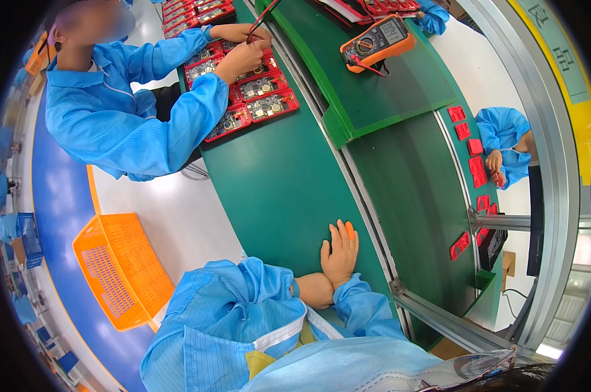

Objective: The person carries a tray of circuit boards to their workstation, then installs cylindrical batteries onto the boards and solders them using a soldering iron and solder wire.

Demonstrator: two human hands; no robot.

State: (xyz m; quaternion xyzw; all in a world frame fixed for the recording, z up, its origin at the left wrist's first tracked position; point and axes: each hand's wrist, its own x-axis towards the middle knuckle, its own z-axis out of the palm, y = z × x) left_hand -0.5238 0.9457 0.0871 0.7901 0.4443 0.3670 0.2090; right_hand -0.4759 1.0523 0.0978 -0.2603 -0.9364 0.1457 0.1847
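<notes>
My right hand (pixel 340 256) lies palm down on the green bench top (pixel 279 189), fingers stretched out. One of its fingers wears an orange finger cot (pixel 350 231). Nothing is in that hand. My left hand (pixel 315 291) shows only at the wrist; it runs beneath my right wrist and sleeve, so its fingers are hidden. Both forearms are in blue striped sleeves and cross close to my body.
A co-worker at upper left holds test leads over red trays of circuit boards (pixel 269 104). An orange multimeter (pixel 378 43) rests on a green raised shelf (pixel 400 98). An orange basket (pixel 122 268) stands at left. Across the line, another person handles red pieces (pixel 477 171).
</notes>
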